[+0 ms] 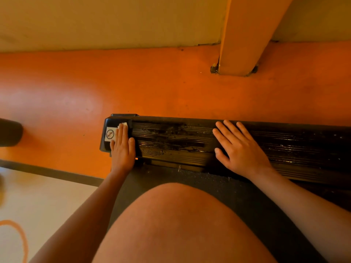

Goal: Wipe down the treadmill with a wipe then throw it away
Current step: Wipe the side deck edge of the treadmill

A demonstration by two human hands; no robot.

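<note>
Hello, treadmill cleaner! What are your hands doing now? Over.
Left hand flat, pressing wipe onto end cap. Right hand flat on side rail. Nothing blocking.

The treadmill's side rail [171, 141] is black, finely ribbed along its length and glossy, with wet-looking streaks and dull smeared patches at mid-frame. Its end cap [108, 123], at the left, looks like smooth, shiny black plastic and carries a white, paper-like sticker [110, 134]. The wipe [122, 125] is white and crumpled. The belt [190, 179] is dark, matt and grainy. The orange floor [171, 88] is smooth with a soft sheen.
</note>
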